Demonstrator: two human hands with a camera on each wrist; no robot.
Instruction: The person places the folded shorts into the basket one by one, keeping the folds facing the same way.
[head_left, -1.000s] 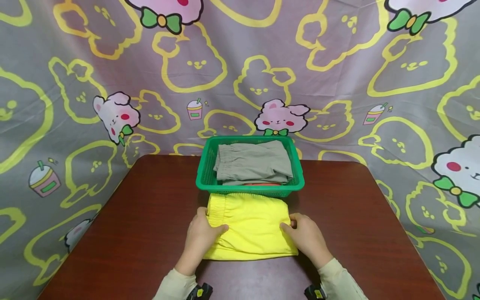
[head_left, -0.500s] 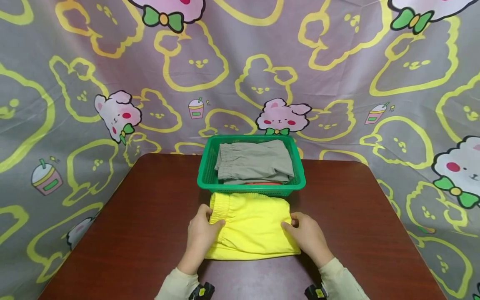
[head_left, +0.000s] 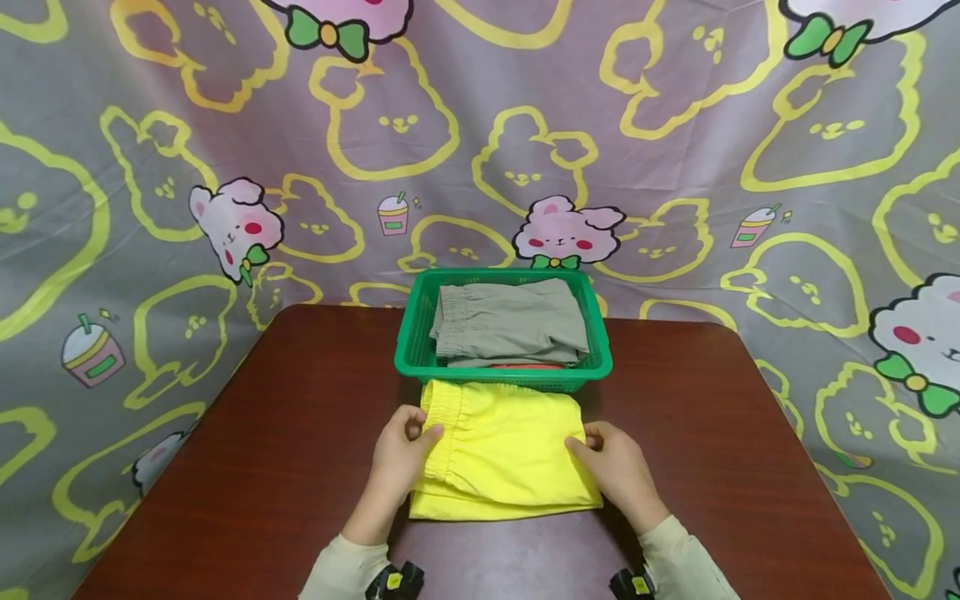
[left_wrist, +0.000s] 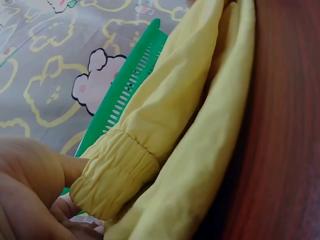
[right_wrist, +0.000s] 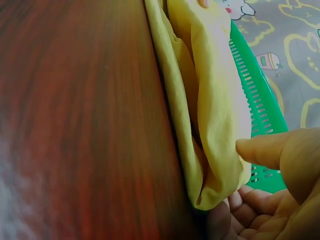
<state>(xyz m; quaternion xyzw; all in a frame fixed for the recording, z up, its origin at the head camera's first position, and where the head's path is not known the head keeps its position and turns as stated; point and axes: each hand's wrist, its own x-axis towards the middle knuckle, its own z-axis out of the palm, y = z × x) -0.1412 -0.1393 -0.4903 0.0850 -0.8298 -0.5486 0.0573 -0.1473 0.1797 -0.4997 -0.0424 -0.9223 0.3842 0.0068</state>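
Folded yellow pants [head_left: 517, 446] with a gathered elastic waistband lie on the table in front of the basket. At the waistband's left edge my left hand [head_left: 397, 454] pinches the cloth, thumb on top and fingers below; the left wrist view shows the thumb against the waistband [left_wrist: 117, 172]. My right hand [head_left: 618, 471] pinches the right edge of the pants, its thumb [right_wrist: 260, 150] on the upper layer. Some of its fingertips are hidden under the fold. Both wrist views show the pants in two main layers with a gap between.
A green plastic basket [head_left: 408, 333] stands just behind the pants, near the table's back edge. Grey folded clothing [head_left: 510, 321] lies in it, over something orange-red [head_left: 525, 367]. The brown table [head_left: 300, 400] meets a patterned curtain [head_left: 450, 100] at the back and sides.
My left hand has slid slightly left and away from me; its thumb has drawn back from the cloth onto the waistband. The pants' waistband end has shifted a little right. My right hand barely moved.
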